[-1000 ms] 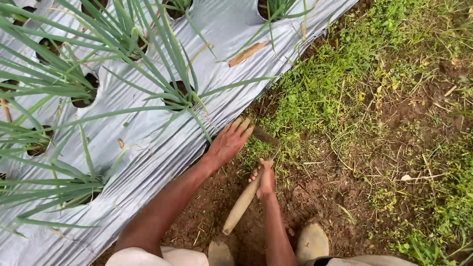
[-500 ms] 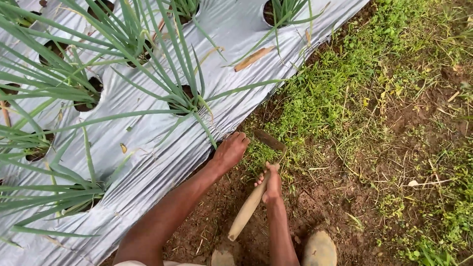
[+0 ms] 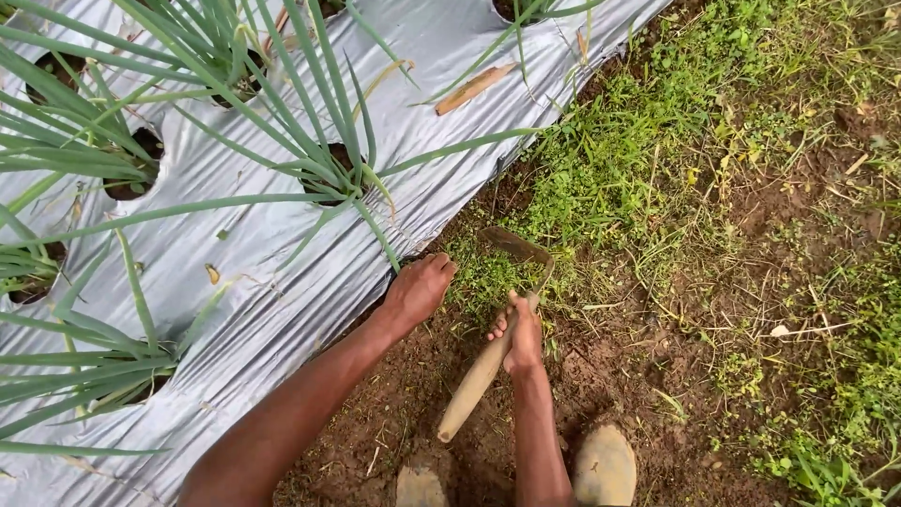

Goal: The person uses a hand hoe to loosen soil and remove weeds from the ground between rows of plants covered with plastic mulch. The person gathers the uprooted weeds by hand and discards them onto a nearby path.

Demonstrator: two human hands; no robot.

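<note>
My right hand grips the wooden handle of a small sickle, whose curved dark blade lies over low green weeds at the edge of the bed. My left hand is closed into the weeds and soil just left of the blade, beside the silver plastic mulch sheet. Whether it holds a tuft I cannot tell for sure.
Green onion plants grow from holes in the mulch sheet on the left. Grass and weeds cover the ground on the right, with bare brown soil near me. My two shoes show at the bottom edge.
My left hand went from flat with spread fingers to curled closed on the weeds. The sickle blade moved slightly up and right over the weed patch.
</note>
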